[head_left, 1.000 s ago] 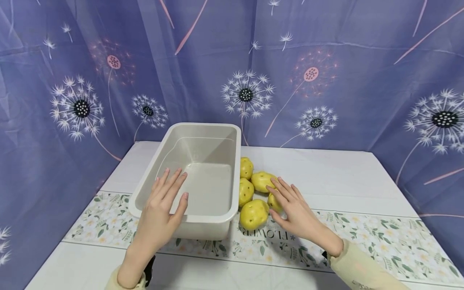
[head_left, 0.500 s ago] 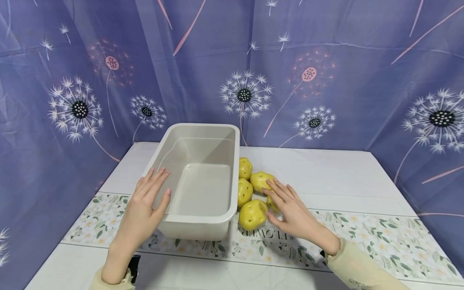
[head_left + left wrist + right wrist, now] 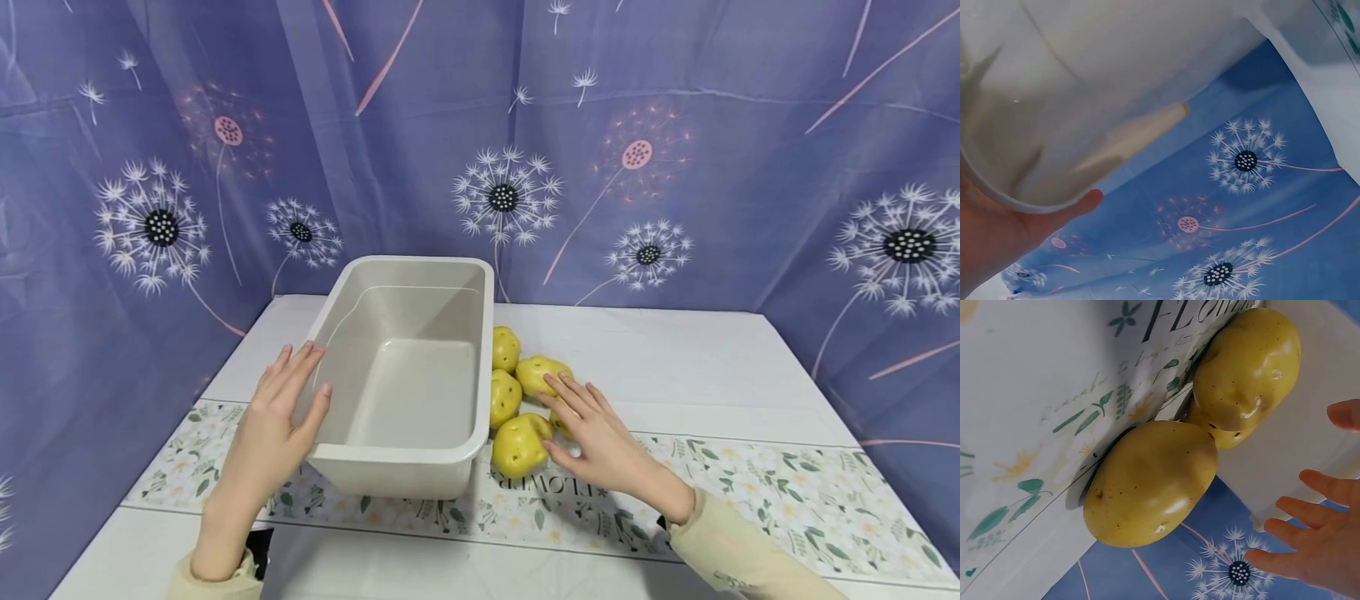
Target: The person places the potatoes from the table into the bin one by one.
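A deep light-grey plastic basin stands left of the middle on the table. Beside its front left corner is my left hand, fingers extended and thumb apart. In the left wrist view the thumb of that hand lies along the basin's rim; whether it touches cannot be told. Several yellow potatoes cluster against the basin's right side, among them a front potato and a far oval potato. Over them hovers my right hand, fingers spread, partly hiding one potato. Neither hand holds anything.
The white table carries a floral printed band with lettering across it. A purple-blue dandelion curtain hangs behind and at both sides. The basin's high walls stand between the left hand and the potatoes.
My left hand has moved left, from over the basin's near end to its left rim. The right hand stays almost in place above the potatoes. Basin and potatoes remain where they were.
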`<state>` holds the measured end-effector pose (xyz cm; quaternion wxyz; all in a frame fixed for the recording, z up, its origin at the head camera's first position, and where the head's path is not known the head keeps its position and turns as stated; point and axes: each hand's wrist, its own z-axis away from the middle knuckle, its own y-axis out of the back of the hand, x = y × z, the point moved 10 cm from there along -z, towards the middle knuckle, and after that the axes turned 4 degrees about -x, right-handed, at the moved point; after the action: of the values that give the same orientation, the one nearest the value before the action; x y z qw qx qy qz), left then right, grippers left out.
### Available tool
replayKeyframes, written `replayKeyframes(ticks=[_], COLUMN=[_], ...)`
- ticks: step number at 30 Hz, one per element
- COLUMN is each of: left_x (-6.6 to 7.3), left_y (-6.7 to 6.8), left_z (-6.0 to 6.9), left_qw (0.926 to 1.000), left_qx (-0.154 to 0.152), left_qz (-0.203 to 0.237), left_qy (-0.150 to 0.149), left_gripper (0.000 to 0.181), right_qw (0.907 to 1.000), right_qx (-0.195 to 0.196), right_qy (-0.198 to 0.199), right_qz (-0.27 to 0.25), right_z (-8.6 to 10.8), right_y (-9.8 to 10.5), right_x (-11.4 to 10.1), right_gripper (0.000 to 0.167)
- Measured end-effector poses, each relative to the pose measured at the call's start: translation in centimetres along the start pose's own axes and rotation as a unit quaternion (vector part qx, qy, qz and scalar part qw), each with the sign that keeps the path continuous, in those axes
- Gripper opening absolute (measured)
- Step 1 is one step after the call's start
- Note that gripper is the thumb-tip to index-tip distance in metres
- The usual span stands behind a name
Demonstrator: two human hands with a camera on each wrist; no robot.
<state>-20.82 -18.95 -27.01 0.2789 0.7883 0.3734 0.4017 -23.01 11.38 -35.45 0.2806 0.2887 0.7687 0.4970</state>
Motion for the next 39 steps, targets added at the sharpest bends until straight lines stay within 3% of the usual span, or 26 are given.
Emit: replayKeyframes(ticks=[15, 30, 39], left_x=[-1.0, -1.1, -1.2], left_y=[-0.8, -1.1, -1.3], left_z=[0.0, 0.1, 0.3], left_qw=[0.9989, 0.9978, 0.9969], left_qx=[-0.047, -0.064, -0.073], left_qz=[0.003, -0.012, -0.03], left_qy=[0.007, -0.015, -0.008], left_gripper=[0.048, 0.054, 0.053], right_qw=[0.9998, 0.9987, 0.997], right_qx=[0.001, -0.011, -0.017], right_qy=[0.02, 0.046, 0.068], right_qz=[0.009, 0.021, 0.032], right_z=[-0.3, -0.7, -0.7], right_y=[-0.9, -1.6, -2.3], right_x=[0.0, -0.4, -1.0], right_gripper=[0.057, 0.058, 0.064])
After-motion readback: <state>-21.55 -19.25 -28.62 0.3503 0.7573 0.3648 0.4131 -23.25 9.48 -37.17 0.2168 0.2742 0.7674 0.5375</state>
